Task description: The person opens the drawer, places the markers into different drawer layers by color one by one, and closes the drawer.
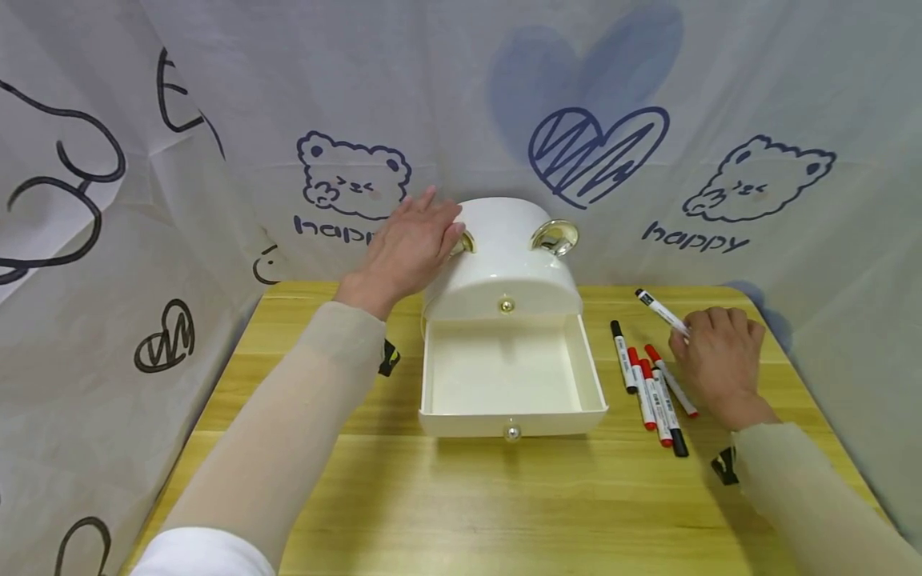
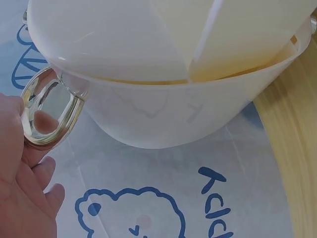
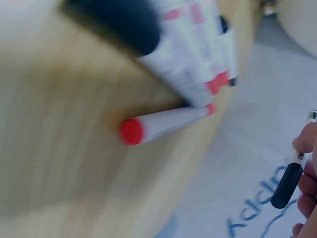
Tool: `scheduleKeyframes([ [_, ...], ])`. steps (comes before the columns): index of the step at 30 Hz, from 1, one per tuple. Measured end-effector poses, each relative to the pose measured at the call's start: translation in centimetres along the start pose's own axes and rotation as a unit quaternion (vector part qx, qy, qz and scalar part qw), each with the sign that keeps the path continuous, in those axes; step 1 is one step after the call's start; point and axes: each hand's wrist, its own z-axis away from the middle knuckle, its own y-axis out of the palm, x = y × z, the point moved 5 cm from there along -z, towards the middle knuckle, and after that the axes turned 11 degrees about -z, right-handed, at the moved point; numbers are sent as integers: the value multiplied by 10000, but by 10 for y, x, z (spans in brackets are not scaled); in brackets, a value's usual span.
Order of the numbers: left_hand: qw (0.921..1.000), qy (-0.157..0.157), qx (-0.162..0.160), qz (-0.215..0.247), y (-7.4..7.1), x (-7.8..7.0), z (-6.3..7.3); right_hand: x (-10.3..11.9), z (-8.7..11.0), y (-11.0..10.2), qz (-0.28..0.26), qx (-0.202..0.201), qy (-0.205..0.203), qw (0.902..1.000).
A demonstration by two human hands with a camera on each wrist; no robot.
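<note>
A white box with a rounded top stands at the table's back, its front drawer pulled out with nothing inside. My left hand is at the box's left gold ear-shaped ring, with the thumb and fingers around its outer edge. A white marker with a black cap is pinched in my right hand; in the right wrist view the black end of this marker points past the fingers. Several red and black markers lie on the wooden table between the drawer and my right hand.
The right gold ear ring sticks out from the box top. Small knobs sit on the drawer front and upper lid. A printed cloth hangs behind and beside the table.
</note>
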Motion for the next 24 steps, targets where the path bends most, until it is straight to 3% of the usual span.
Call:
scheduleKeyframes([
  [13, 9993, 57, 24, -372, -1, -2, 1, 60, -9, -41, -497, -766, -768, 9929],
  [19, 9994, 77, 48, -337, 0, -2, 0, 85, -8, -62, -725, -1360, -1286, 9796],
  [24, 9996, 76, 2, -271, 0, -1, 0, 114, -7, -80, -853, -1291, -1454, 9772],
])
